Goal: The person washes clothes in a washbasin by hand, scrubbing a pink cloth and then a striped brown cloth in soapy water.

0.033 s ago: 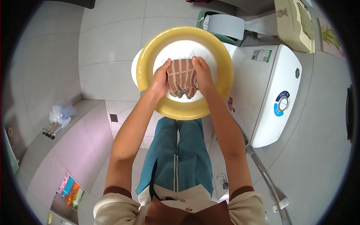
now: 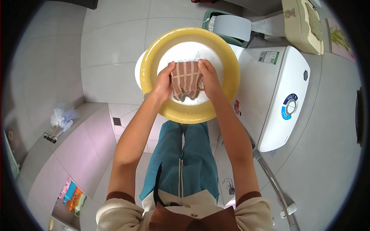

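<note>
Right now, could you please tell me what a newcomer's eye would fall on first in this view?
Most likely the big yellow basin, upper centre, with its white inside. Over it, the person's left grip and right grip hold a brown checked cloth between them. Then, to the right, the white fixture with its round blue label would probably stand out.

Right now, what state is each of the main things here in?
Cloth, held at both sides, lower edge gathered.
Left fingers, closed on the cloth's left side.
Right fingers, closed on its right side.
Basin, right way up; water level unclear.
White tank, lid on.
Sleeves, ending above the elbows.
</note>
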The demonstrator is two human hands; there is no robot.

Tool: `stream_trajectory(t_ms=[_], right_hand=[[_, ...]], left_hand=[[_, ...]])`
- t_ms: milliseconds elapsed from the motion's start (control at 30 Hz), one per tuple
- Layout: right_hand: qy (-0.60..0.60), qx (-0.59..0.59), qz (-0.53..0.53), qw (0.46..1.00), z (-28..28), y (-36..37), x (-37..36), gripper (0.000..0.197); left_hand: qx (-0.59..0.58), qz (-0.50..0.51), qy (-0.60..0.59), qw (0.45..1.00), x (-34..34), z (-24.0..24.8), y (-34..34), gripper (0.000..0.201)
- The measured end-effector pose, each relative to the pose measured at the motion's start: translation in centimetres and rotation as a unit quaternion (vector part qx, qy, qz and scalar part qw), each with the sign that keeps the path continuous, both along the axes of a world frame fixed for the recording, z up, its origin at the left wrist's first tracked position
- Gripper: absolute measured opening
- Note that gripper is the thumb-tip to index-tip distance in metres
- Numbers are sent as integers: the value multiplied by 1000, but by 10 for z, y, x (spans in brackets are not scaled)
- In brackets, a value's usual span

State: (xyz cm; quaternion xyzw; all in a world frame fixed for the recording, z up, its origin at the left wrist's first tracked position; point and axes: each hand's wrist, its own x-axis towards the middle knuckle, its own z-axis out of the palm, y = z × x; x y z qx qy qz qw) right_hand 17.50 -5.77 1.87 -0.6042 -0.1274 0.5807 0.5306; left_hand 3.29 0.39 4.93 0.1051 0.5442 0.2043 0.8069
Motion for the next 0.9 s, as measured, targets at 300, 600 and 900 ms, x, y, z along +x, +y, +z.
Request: stream_trajectory(t_ms=[300, 600, 900], right_hand=[[-155, 33, 42, 986, -2, -14, -11, 17], [-429, -48, 69, 899, 29, 30, -9, 27], [-439, -10, 44, 897, 24, 31, -30, 25]], left_hand=[[62, -36, 92, 993, 2, -10, 1, 25], [76, -2, 49, 996, 51, 15, -15, 24], [19, 22, 81, 996, 45, 5, -7, 23]])
